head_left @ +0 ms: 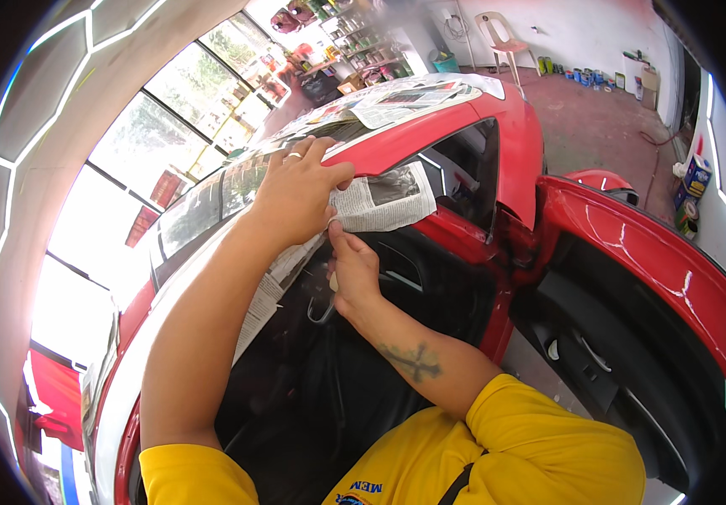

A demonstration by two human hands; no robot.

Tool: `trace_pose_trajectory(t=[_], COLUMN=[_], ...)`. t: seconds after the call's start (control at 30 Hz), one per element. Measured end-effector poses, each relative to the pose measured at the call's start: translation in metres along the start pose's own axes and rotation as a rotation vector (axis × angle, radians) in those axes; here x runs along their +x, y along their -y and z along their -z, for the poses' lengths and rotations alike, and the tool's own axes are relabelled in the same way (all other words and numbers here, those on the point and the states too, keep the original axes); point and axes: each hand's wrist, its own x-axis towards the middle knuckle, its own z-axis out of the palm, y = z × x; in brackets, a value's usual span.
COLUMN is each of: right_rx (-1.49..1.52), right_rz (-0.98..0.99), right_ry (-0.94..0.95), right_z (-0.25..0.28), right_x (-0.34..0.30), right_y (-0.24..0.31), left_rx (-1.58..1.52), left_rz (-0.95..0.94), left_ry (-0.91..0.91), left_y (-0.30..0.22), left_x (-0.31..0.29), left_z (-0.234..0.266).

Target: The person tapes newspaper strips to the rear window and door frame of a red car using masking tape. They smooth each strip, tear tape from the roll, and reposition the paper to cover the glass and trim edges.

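Note:
My left hand [300,189] lies over the upper edge of a red car's door opening, its fingers bent over the roof edge and apart. Beside it a piece of newspaper [392,198] hangs across the top of the opening. Just below, my right hand [354,269] is closed, with thumb and fingertip pinched at the newspaper's lower left corner. Something small and pale shows at its curled fingers, too little of it to name. More newspaper strips [258,316] run along the frame under my left forearm.
Newspaper sheets [413,97] cover the red car's roof [418,139]. The open car door [632,252] stands to my right, the dark cabin [321,396] below my hands. A plastic chair [506,46], several cans [586,77] and loaded shelves [363,42] are farther back.

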Motion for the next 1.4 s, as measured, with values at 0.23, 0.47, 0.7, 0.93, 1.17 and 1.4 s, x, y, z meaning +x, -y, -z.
trace_pose_trajectory(t=[0.23,0.47,0.7,0.93,1.17,1.4], right_rx=[-0.343,-0.905,-1.468,-1.124,-1.181,-1.404], right_rz=[0.093,0.352,0.168,0.452,0.594,0.695], right_ry=[-0.027,0.036,0.26,0.395,0.561,0.607], right_z=[0.024,0.077,0.188,0.158,0.121,0.119], right_x=[0.028,0.024,-0.06,-0.115,-0.156,-0.178], right_y=[-0.013,-0.01,0.022,0.12,0.144,0.135], left_rx=[-0.07,0.256,0.162,-1.003,-1.056,-1.077], left_rz=[0.122,0.11,0.17,0.466,0.162,0.051], left_ry=[-0.028,-0.063,-0.231,-0.677,-0.753,-0.678], left_y=[-0.012,-0.022,-0.057,-0.118,-0.165,-0.179], left_x=[0.006,0.001,-0.024,-0.115,-0.14,-0.145], left_z=[0.014,-0.004,-0.006,-0.026,-0.043,-0.052])
